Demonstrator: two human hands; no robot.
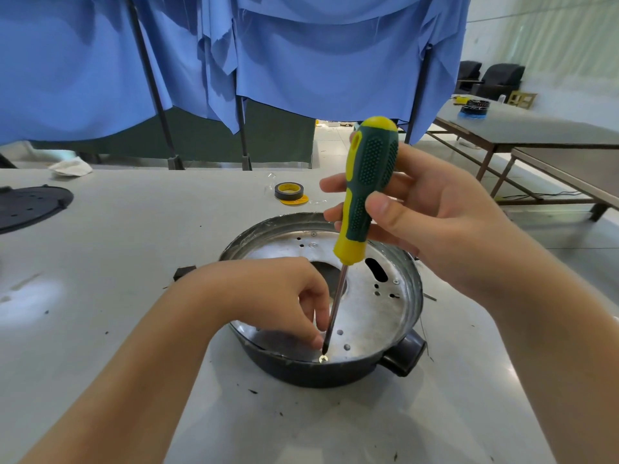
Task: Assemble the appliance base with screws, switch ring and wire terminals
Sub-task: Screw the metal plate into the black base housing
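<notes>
One screwdriver (363,192), two hands and one appliance base (335,370) were on the table (134,262).

The right hand (432,222) had its fingers (338,185) curled round the green and yellow handle. The screwdriver's long axis stood nearly upright, handle tilted slightly right and away, tip pointing down onto one brass-coloured screw (323,359) at the near edge of the base's silver plate (371,316). The left hand (268,296) reached into the base, its fingertips (318,339) pinching the lower shaft just above the tip. The round base sat at the table's middle, its one dark knob (407,356) pointing right and toward the person. One roll of tape (289,191) lay beyond it, one black disc (30,205) far left.
</notes>
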